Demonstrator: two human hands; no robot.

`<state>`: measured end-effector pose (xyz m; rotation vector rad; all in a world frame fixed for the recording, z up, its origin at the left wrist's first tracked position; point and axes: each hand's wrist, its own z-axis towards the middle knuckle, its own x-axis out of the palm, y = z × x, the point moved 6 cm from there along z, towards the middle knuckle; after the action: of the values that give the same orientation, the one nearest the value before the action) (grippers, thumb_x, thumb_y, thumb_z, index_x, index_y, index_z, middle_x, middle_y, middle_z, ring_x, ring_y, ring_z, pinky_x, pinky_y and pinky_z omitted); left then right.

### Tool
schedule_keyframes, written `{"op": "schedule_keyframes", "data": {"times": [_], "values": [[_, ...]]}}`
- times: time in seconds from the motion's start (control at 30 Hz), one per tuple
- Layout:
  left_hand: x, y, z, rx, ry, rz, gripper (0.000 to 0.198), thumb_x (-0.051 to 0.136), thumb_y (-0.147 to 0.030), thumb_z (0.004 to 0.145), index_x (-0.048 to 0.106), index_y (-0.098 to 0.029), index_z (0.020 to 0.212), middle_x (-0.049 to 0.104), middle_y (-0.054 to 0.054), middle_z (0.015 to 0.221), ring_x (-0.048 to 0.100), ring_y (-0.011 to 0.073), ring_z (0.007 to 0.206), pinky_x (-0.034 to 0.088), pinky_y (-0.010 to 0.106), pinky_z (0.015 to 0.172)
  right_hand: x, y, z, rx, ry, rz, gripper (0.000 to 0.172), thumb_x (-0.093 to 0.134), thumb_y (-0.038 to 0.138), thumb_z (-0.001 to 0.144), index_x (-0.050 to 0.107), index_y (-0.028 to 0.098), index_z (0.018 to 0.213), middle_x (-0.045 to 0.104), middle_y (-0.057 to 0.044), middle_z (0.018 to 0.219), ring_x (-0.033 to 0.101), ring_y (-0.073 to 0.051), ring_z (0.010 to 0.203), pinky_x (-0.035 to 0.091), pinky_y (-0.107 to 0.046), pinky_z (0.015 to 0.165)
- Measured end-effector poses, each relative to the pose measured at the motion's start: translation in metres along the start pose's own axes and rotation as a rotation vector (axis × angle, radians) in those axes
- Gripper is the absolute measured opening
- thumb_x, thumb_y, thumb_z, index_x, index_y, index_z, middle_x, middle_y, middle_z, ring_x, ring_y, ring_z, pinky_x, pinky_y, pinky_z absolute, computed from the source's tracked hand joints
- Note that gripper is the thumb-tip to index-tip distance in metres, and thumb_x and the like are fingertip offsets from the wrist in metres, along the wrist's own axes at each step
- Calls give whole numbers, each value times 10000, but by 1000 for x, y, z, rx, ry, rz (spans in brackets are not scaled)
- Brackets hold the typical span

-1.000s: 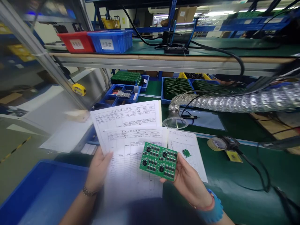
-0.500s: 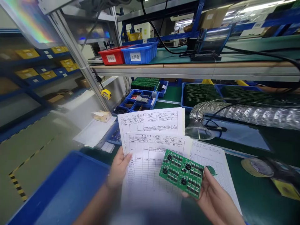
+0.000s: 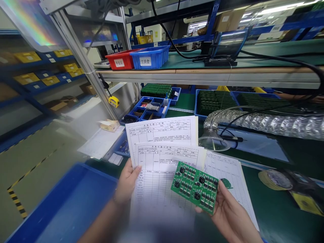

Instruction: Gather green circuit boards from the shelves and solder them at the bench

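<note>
My left hand [image 3: 126, 184] grips the left edge of two printed paper forms [image 3: 162, 158], held fanned one over the other above the green bench mat [image 3: 278, 209]. My right hand [image 3: 227, 211] holds a green circuit board [image 3: 194, 186] by its right edge, tilted over the lower form; the board carries four round black parts and rows of small chips. A third sheet [image 3: 227, 175] lies on the mat under the board, with a small round green board [image 3: 226, 183] resting on it.
A large blue bin [image 3: 68, 209] sits at lower left. A foil exhaust hose [image 3: 265, 123] with a funnel mouth crosses the bench. Blue trays of green boards [image 3: 215, 99] and a parts tray [image 3: 149, 108] stand behind. Tape roll [image 3: 274, 179] at right; red and blue bins [image 3: 138, 59] on the shelf.
The view swung left and up a second ago and has since steadied. Both hands keep the same hold on the forms and the circuit board, shifted slightly left.
</note>
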<state>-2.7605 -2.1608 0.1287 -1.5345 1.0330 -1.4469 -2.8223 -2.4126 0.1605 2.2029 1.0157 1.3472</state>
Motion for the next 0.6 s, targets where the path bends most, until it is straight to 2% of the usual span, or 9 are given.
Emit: {"op": "schedule_keyframes", "data": {"times": [0.2,0.4,0.6], "values": [[-1,0,1,8,-8,13,462,573,-308,785,439,-233,1221,529,91,1242,541,268,1071,477,408,869,1,0,2,-6,16,-18,463,518,378,826,413,314,1272,510,-46,1267,573,-273,1000,580,-392,664],[-1,-3,0,29,-3,34,467,572,-304,786,437,-237,1228,539,86,1231,526,264,1092,470,405,881,-5,-2,5,34,52,-28,488,503,395,830,358,362,1295,510,-26,1267,579,-285,993,560,-469,707],[-2,-2,2,36,1,40,473,574,-307,782,439,-238,1230,553,89,1213,544,264,1069,478,407,871,-6,-2,4,42,66,-33,512,491,393,837,308,378,1315,488,-17,1290,568,-287,1017,557,-481,717]]}}
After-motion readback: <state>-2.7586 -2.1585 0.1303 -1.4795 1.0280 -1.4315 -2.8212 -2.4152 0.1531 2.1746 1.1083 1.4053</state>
